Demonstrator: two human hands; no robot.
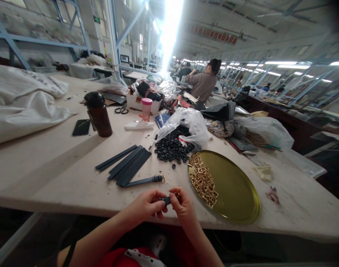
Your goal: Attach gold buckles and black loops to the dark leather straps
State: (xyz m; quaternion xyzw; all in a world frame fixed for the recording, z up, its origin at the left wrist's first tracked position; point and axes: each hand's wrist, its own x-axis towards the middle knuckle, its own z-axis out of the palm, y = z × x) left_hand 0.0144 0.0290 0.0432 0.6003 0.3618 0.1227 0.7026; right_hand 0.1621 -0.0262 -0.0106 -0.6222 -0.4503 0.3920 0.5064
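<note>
Near the table's front edge, my left hand [149, 204] pinches a short dark strap piece [166, 200] between thumb and fingers. My right hand [183, 207] is closed at the other end of the same piece, with a small gold glint at its fingertips; fingers hide most of it. Just beyond lies a dark strap with a gold buckle [147, 180]. A stack of flat dark strips [131, 165] rests behind it. Farther back, small black loops [173, 146] spill from a clear plastic bag [195, 126]. Gold buckles [203, 181] cover the left side of a round gold tray [236, 185].
A dark bottle [99, 115] and a phone [81, 127] stand and lie at the left. Behind are scissors [121, 110], a pink-lidded cup [146, 109] and a filled box [133, 102]. Plastic bags [265, 129] sit at the right. Another person [204, 83] is beyond the table.
</note>
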